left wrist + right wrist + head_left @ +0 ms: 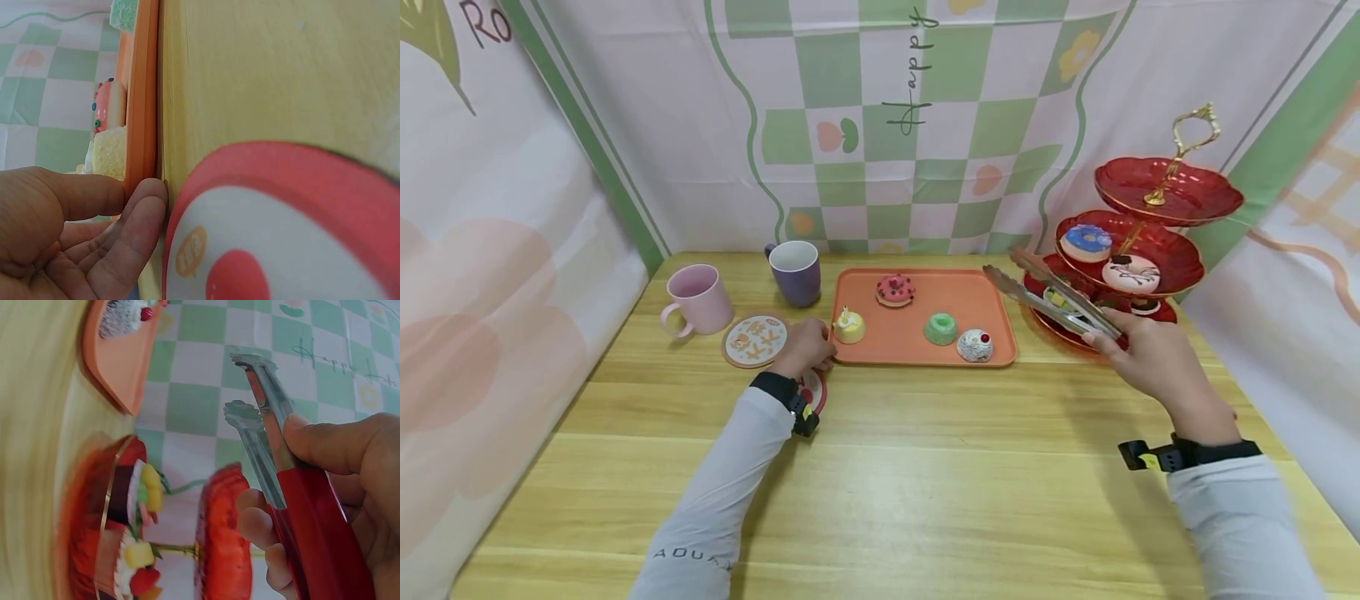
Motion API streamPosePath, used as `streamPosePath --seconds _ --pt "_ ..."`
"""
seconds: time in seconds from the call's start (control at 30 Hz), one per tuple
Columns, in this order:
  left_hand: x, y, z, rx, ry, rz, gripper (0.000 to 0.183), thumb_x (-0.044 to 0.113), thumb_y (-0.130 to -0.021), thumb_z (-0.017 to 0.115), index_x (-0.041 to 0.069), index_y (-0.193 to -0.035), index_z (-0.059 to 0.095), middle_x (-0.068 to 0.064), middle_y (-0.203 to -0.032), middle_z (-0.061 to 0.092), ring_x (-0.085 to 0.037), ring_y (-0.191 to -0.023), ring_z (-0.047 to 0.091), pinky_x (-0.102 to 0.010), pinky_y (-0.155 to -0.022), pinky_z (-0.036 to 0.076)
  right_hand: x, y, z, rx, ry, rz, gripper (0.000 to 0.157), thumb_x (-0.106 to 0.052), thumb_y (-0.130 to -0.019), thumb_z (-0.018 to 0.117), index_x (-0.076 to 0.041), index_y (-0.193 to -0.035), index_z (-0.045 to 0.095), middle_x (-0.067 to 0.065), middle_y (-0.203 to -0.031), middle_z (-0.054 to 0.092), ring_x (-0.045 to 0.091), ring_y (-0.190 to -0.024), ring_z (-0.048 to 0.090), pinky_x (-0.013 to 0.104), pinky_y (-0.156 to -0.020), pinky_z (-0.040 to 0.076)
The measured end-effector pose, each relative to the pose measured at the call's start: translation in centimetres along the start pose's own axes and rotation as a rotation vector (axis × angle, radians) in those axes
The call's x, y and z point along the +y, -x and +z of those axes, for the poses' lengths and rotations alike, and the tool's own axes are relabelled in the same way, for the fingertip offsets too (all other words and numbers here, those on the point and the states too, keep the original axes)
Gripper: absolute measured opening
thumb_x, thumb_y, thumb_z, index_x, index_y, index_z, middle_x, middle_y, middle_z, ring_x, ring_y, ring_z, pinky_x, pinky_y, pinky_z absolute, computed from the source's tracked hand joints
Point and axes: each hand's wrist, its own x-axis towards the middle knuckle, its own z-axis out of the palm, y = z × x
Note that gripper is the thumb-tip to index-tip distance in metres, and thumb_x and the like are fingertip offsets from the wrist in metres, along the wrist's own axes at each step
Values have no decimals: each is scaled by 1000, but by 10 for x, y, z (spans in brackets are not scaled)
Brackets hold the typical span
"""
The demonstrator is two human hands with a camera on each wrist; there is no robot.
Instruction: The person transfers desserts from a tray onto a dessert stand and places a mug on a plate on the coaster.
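Left hand [805, 346]: thumb and fingers pinch the front left rim of the orange tray [895, 333]. Right hand [1165, 358]: fingers wrapped round red-handled tongs [322, 531], tips apart, nothing between them, near the three-tier stand [1180, 187]. On the tray we count a pink doughnut [895, 292], yellow cake [849, 328], green ring cake [940, 331], cherry-topped cake [974, 347]. Blue doughnut [1086, 242] and drizzled doughnut [1131, 276] sit mid-tier, fruit-topped cupcakes [119, 497] lowest. We judge the work partway: pastries divided between tray and stand, some likely left to shift
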Motion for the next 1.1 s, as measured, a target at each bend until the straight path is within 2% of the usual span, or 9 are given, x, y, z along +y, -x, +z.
streamPosePath --seconds 0.23,0.43,0.6,0.83,1.0,1.1 --pt "-1 0 0 -7 -13 13 11 8 -89 60 -1 -94 62 -9 -70 64 -16 -58 63 -26 -54 51 -7 -7 13 -74 -40 23 57 -27 -89 63 13 -127 47 14 -71 59 24 -56 46 35 -49 37" --pt "0 -2 0 -8 -5 7 11 8 -88 60 -1 -95 61 -9 -69 64 -15 -57 63 -25 -54 51 -12 -12 22 -148 -83 25 55 -26 -90 62 11 -129 46 6 -61 48 20 -51 41 31 -46 32" --pt "0 -2 -1 -14 0 -16 12 8 -89 60 -1 -97 62 -10 -72 65 -16 -59 63 -26 -55 51 -16 -18 29 -167 -66 -10 51 -24 -91 61 10 -127 48 3 -57 44 21 -52 42 32 -47 32" --pt "3 -1 -3 -27 3 -38 11 7 -89 59 -2 -96 61 -10 -70 64 -17 -58 63 -27 -55 52 -21 -26 37 -171 -61 -48 48 -24 -91 61 9 -124 51 3 -63 51 21 -55 44 32 -49 32" --pt "1 -3 -2 -15 19 -51 14 8 -88 61 -1 -99 61 -10 -72 65 -17 -60 64 -27 -57 52 -24 -33 43 -177 -69 -69 47 -23 -90 62 10 -123 53 1 -59 47 18 -52 42 32 -49 31" --pt "0 -4 0 -10 17 -36 15 7 -88 61 -2 -100 61 -10 -72 65 -16 -58 64 -26 -55 52 -26 -37 46 -170 -64 -85 45 -21 -89 63 10 -120 55 1 -57 44 18 -51 41 32 -50 31"
